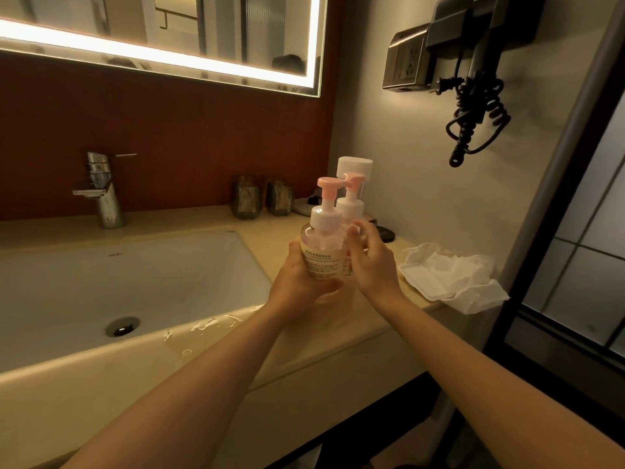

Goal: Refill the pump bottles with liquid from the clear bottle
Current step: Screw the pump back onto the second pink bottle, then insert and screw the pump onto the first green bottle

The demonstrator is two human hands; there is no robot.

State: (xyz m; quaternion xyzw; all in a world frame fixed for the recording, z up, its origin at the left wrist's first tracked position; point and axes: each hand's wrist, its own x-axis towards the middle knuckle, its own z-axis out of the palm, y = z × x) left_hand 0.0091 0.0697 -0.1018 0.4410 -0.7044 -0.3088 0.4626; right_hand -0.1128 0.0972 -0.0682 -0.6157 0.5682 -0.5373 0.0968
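Two round pump bottles with pink pump heads and white collars are held side by side over the counter, right of the sink. My left hand (301, 279) grips the nearer pump bottle (323, 255) around its lower body, label facing me. My right hand (370, 257) holds the second pump bottle (351, 204), which stands just behind and to the right, mostly hidden below its collar. A clear bottle with a white cap (355, 165) stands behind both against the wall; only its top shows.
The white sink basin (142, 275) lies to the left, with a chrome tap (101, 191) and water splashes on the front rim. Two dark cups (262, 198) stand at the back. Crumpled white tissue (449, 272) lies at the counter's right edge. A hair dryer with a coiled cord (477, 106) hangs on the wall.
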